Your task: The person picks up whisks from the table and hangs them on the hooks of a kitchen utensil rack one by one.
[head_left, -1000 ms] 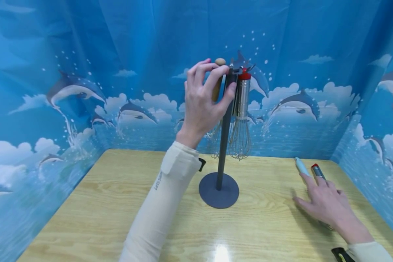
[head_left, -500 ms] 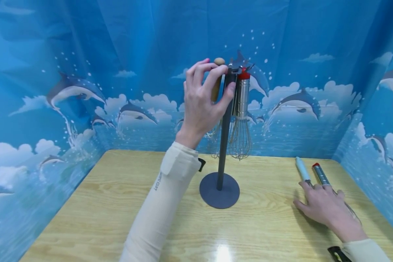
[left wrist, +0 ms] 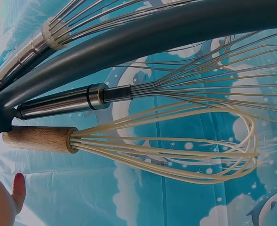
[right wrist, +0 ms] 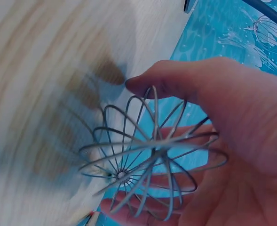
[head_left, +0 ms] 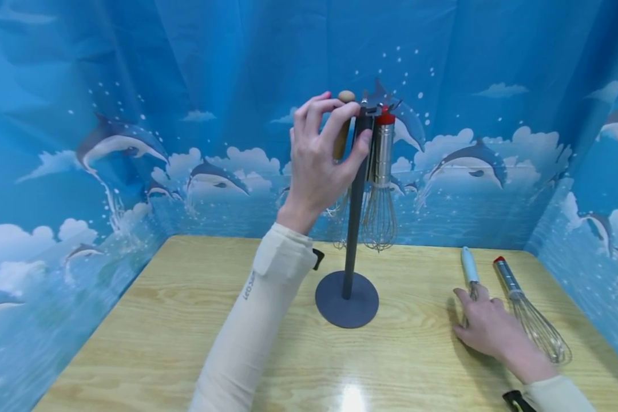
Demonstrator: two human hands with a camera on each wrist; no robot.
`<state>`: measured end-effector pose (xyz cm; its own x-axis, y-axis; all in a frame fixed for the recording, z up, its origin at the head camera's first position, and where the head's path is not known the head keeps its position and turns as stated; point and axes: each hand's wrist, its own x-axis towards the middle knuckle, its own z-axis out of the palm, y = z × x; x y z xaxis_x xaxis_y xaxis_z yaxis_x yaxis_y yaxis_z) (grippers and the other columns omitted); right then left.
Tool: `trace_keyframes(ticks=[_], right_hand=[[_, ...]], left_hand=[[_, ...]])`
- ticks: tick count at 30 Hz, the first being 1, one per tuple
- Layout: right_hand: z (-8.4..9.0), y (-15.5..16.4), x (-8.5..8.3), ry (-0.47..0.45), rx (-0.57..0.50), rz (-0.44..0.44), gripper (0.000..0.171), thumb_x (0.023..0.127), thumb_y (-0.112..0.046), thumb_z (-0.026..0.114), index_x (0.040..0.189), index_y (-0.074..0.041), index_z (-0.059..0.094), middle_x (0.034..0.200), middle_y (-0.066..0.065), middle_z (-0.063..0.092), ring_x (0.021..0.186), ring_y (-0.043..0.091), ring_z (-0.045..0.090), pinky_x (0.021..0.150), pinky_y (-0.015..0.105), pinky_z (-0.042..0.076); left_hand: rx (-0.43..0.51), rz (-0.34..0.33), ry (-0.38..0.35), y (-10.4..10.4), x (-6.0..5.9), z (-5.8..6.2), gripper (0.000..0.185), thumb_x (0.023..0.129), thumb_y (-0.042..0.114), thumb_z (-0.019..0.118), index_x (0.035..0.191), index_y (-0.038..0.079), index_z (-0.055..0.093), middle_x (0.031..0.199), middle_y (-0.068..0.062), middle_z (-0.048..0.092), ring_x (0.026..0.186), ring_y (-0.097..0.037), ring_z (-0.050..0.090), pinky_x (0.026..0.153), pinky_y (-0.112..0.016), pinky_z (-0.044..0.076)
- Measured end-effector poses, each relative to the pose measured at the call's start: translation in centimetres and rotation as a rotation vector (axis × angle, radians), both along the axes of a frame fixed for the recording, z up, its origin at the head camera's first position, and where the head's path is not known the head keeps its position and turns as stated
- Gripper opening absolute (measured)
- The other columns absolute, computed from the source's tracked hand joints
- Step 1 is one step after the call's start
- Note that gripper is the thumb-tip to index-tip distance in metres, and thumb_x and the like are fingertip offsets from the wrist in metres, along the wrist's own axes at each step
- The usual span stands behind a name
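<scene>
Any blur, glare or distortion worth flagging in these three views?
Head view: sharp, a bright glare patch on the glossy wooden table, wide-angle bending at the edges. Left wrist view: sharp but very close, the dark grey stand pole looks curved. Right wrist view: table streaked with motion blur, the wire whisk head in the right hand fairly crisp.

a staged recording booth: dolphin-print blue curtains (head_left: 134, 114) wall in a bare wooden table (head_left: 159, 320).

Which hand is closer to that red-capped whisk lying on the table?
The right hand lies just beside the red-capped whisk; the left hand is up at the rack's top.
</scene>
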<state>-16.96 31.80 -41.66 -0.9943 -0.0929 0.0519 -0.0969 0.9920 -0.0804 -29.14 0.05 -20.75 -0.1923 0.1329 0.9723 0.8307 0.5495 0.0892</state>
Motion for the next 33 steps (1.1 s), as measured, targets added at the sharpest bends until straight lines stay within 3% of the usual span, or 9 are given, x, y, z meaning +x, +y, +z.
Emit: trace_keyframes(ticks=[3, 7, 9, 24, 28, 33], right_hand=[[-0.2, 0.2, -0.1, 0.016, -0.001, -0.014, 0.079, 0.075, -0.022, 0.083, 0.136, 0.013, 0.048, 0.113, 0.049, 0.051, 0.083, 0.056, 0.057, 0.06, 0.061, 0.053], [-0.4, 0.6, -0.2, 0.06, 0.002, -0.026, 0.074, 0.069, -0.02, 0.083, 0.124, 0.018, 0.05, 0.085, 0.037, 0.057, 0.073, 0.046, 0.056, 0.062, 0.058, 0.051], [-0.4, 0.8, -0.3, 0.066, -0.008, -0.042, 0.071, 0.069, -0.019, 0.082, 0.12, 0.019, 0.051, 0.082, 0.035, 0.056, 0.07, 0.044, 0.054, 0.06, 0.057, 0.049], [0.1, 1.6, -0.9, -0.016, -0.216, -0.186, 0.071, 0.088, -0.024, 0.068, 0.14, 0.014, 0.04, 0.097, 0.038, 0.047, 0.068, 0.033, 0.051, 0.051, 0.04, 0.044], [0.2, 1.5, -0.8, 0.049, -0.246, -0.201, 0.07, 0.087, -0.025, 0.069, 0.141, 0.011, 0.042, 0.104, 0.042, 0.047, 0.07, 0.034, 0.052, 0.051, 0.039, 0.044], [0.2, 1.1, -0.6, 0.231, -0.292, -0.208, 0.065, 0.086, -0.022, 0.071, 0.141, 0.006, 0.049, 0.108, 0.039, 0.048, 0.076, 0.04, 0.052, 0.052, 0.041, 0.041]], left_hand=[[0.001, 0.0, 0.0, 0.0, 0.0, 0.0, 0.036, 0.099, 0.032, 0.064, 0.127, 0.009, 0.067, 0.13, -0.017, 0.059, 0.141, -0.033, 0.041, 0.12, -0.041, 0.03], [0.001, 0.0, 0.001, 0.0, 0.0, -0.1, 0.036, 0.099, 0.032, 0.064, 0.127, 0.009, 0.067, 0.13, -0.016, 0.06, 0.141, -0.033, 0.041, 0.12, -0.041, 0.03], [0.0, 0.0, 0.006, 0.0, 0.0, -0.1, 0.036, 0.099, 0.032, 0.064, 0.126, 0.009, 0.067, 0.13, -0.016, 0.06, 0.14, -0.034, 0.042, 0.12, -0.041, 0.03], [-0.002, 0.003, 0.009, 0.0, -0.1, 0.0, 0.036, 0.099, 0.032, 0.064, 0.126, 0.008, 0.068, 0.129, -0.015, 0.06, 0.14, -0.033, 0.042, 0.12, -0.04, 0.029], [-0.003, 0.003, 0.006, 0.0, -0.1, 0.1, 0.036, 0.099, 0.032, 0.064, 0.126, 0.009, 0.068, 0.13, -0.015, 0.06, 0.141, -0.033, 0.042, 0.119, -0.04, 0.03], [-0.004, 0.007, 0.007, 0.0, -0.1, 0.1, 0.036, 0.099, 0.032, 0.064, 0.126, 0.009, 0.068, 0.129, -0.015, 0.06, 0.14, -0.033, 0.042, 0.119, -0.041, 0.03]])
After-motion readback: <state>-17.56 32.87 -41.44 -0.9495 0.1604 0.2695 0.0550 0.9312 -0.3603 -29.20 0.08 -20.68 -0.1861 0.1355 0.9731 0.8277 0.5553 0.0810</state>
